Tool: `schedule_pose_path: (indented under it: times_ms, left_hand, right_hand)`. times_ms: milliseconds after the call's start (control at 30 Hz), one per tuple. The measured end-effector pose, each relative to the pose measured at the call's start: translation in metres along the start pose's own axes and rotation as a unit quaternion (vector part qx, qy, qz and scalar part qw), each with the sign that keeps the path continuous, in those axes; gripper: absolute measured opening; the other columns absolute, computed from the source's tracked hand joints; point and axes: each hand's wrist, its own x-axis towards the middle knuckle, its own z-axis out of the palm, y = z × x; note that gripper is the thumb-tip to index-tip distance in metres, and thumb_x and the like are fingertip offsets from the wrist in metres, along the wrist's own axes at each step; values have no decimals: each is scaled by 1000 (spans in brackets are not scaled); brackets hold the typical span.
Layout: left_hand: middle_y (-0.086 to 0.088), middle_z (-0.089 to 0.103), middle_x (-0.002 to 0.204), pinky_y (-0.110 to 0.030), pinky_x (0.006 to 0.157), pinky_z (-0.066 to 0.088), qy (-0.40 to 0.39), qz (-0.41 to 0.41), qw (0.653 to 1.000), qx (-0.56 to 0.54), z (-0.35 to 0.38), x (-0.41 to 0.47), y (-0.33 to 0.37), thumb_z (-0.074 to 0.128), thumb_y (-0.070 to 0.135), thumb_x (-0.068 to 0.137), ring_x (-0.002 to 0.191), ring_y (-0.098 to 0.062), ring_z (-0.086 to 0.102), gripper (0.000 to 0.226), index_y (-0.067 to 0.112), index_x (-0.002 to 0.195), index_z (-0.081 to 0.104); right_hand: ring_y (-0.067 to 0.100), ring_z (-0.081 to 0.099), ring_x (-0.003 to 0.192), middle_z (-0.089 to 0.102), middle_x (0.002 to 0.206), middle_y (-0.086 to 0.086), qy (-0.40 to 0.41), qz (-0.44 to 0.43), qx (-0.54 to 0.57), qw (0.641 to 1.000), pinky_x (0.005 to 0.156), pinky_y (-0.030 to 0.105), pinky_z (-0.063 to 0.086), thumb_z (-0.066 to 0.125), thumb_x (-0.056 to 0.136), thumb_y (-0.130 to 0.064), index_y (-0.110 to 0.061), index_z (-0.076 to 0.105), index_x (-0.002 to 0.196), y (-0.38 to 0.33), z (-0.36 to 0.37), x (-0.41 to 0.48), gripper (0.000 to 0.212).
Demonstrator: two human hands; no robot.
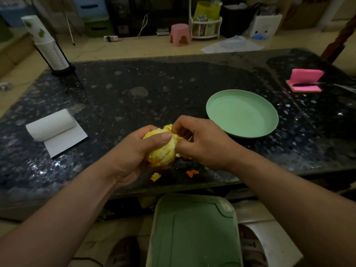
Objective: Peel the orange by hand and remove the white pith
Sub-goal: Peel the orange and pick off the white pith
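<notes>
Orange (pixel 163 151) held up off the dark table (pixel 173 83), just near-left of the green plate (pixel 242 114), not touching it. Left hand (pixel 133 151) wraps the fruit from the side away from the plate, thumb laid across the top. Right hand (pixel 200 143) is on the plate side with fingers curled in, pinching a flap of peel or pith at the crown; can't tell which. Hands are together, both on the fruit. Most of the visible face is pale and pithy, with a band of orange rind low down, so by my read the peeling is well along and the pith is barely started. Peel scraps (pixel 155 176) lie on the table near-left of the plate, under the fruit and close to the table edge. Nothing in the plate. Paper roll (pixel 52 126) is well left of the plate. Risks: the left-hand squeeze could burst a segment while the right pulls. Yanking the flap fast could tear into the flesh or snap the strip short. Juice-wet skin could let the fruit slip and drop. More scraps falling there could go over the edge instead of into the plate.
</notes>
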Motion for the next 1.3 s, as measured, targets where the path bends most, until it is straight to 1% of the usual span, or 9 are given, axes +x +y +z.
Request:
schedule_pose_path:
  times_ms: [167, 467, 600, 700, 833, 933, 1033, 1167, 1300]
  left_hand:
    - [-13, 73, 90, -36, 62, 62, -15, -11, 1000, 1, -7, 0, 5, 75, 29, 82, 77, -23, 74, 35, 9, 107, 63]
    - [-13, 72, 93, -37, 62, 62, -25, -11, 1000, 7, -5, 1, 1, 77, 29, 82, 78, -23, 72, 33, 12, 107, 64]
    - [-14, 73, 96, -37, 64, 62, -56, -6, 998, -6, -11, 0, 4, 86, 34, 73, 81, -25, 74, 45, 12, 106, 66]
    - [-14, 74, 101, -36, 66, 63, -78, -7, 997, -22, -14, -1, 4, 98, 46, 59, 83, -26, 75, 60, 17, 106, 75]
    - [-11, 77, 100, -35, 68, 65, -19, -22, 999, -19, -8, 0, 6, 83, 42, 78, 81, -22, 76, 34, 20, 103, 78]
    - [-14, 76, 108, -39, 69, 65, 51, -12, 998, 17, 3, 5, 5, 88, 43, 79, 85, -23, 78, 58, 10, 122, 65]
    - [-9, 75, 108, -32, 63, 62, 108, 24, 992, 57, 11, 6, 4, 85, 40, 69, 81, -18, 78, 67, 14, 126, 60]
    - [-12, 72, 117, -33, 70, 61, 122, 38, 987, 96, 9, 6, -1, 89, 36, 68, 92, -23, 76, 63, 20, 123, 63]
    - [-14, 71, 114, -29, 65, 61, 115, 46, 985, 117, 10, 6, -2, 85, 24, 81, 82, -14, 75, 44, 17, 119, 64]
  right_hand:
    - [8, 71, 85, 74, 95, -7, -29, 9, 43, 999, 70, 24, 58, 75, 95, -29, -24, 68, 107, 2, -1, -1, 15]
    - [8, 63, 70, 70, 82, 1, -9, 28, 65, 997, 67, 42, 57, 74, 87, -6, -19, 68, 95, 6, 3, 8, 16]
    - [16, 69, 74, 73, 91, 14, -34, 45, 155, 986, 67, 33, 57, 74, 90, -2, -10, 69, 101, 6, 0, 10, 14]
    - [17, 70, 77, 72, 92, 11, -45, 62, 215, 974, 71, 30, 57, 69, 94, -1, -7, 70, 106, 8, -1, 11, 13]
    - [19, 73, 76, 74, 96, 16, -24, 95, 236, 967, 65, 27, 57, 69, 100, -9, -7, 70, 108, 6, 3, 8, 8]
    - [13, 74, 70, 76, 88, 9, 48, 112, 145, 982, 63, 31, 60, 69, 97, -7, -14, 72, 100, 5, 11, 9, 8]
    - [11, 74, 69, 75, 84, -1, 111, 128, 75, 983, 64, 34, 63, 70, 95, -14, -24, 72, 96, 2, 14, 11, 11]
    - [9, 76, 71, 77, 87, -2, 75, 132, 99, 983, 62, 28, 63, 68, 100, -19, -24, 70, 107, -7, 12, 8, 9]
    - [11, 78, 75, 78, 92, 0, 26, 138, 93, 986, 66, 31, 65, 67, 101, -18, -22, 70, 112, -7, 9, 4, 12]
